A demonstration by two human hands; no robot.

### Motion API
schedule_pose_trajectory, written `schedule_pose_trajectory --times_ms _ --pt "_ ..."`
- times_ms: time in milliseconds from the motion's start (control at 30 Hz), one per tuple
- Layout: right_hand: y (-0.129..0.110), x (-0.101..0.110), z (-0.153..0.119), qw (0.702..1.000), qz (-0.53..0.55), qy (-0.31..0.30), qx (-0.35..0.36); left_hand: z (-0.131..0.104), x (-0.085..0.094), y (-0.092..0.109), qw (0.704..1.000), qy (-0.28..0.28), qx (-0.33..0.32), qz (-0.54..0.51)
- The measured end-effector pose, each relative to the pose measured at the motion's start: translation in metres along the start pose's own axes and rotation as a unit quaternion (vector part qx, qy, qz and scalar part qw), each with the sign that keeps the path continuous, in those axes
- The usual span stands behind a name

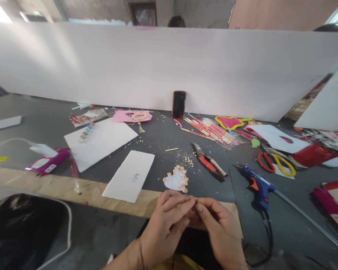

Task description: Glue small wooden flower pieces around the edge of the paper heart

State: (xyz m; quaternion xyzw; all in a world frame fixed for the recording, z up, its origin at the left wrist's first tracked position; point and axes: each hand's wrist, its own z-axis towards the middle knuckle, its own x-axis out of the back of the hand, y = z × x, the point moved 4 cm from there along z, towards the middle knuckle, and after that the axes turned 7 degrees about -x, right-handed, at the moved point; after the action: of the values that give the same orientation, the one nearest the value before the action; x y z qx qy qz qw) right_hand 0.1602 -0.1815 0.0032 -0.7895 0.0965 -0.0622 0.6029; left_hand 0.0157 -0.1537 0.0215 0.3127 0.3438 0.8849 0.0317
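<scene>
Both my hands meet at the table's front edge, fingertips close together. My left hand (171, 221) has its fingers pressed together and bent toward the right one. Thumb and forefinger of my right hand (219, 228) are pinched together; whatever they hold is too small or hidden to make out. Just beyond them lies a white paper heart (173, 182) edged with small beige pieces along its top and right side. More beige bits (189, 160) are scattered behind it, near a short thin stick (171, 149). Red-handled cutters (210, 162) rest to the right.
On the right are a blue glue gun (259, 187) with its cable, scissors (276, 164) and a red can (315, 153). White cards (129, 176) lie left. A phone (179, 104) leans on the white partition (115, 67), near wrapped sticks (211, 131).
</scene>
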Motion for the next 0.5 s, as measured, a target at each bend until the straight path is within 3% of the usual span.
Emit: schedule_pose_trajectory --times_ms 167,300,400,500 --pt "-0.016 0.001 -0.008 0.98 -0.135 0.078 0.124 -0.002 -0.001 0.001 0.997 -0.021 0.025 -0.064" --pt "-0.021 0.001 -0.012 0.94 -0.25 0.103 0.208 -0.006 -0.006 0.005 0.998 -0.04 -0.017 0.053" --pt "-0.023 0.002 -0.013 0.917 -0.306 0.075 0.243 -0.008 -0.006 0.005 0.984 -0.046 -0.038 0.166" --pt "-0.025 0.004 -0.013 0.907 -0.332 0.059 0.25 -0.009 -0.005 0.004 0.974 -0.058 -0.052 0.212"
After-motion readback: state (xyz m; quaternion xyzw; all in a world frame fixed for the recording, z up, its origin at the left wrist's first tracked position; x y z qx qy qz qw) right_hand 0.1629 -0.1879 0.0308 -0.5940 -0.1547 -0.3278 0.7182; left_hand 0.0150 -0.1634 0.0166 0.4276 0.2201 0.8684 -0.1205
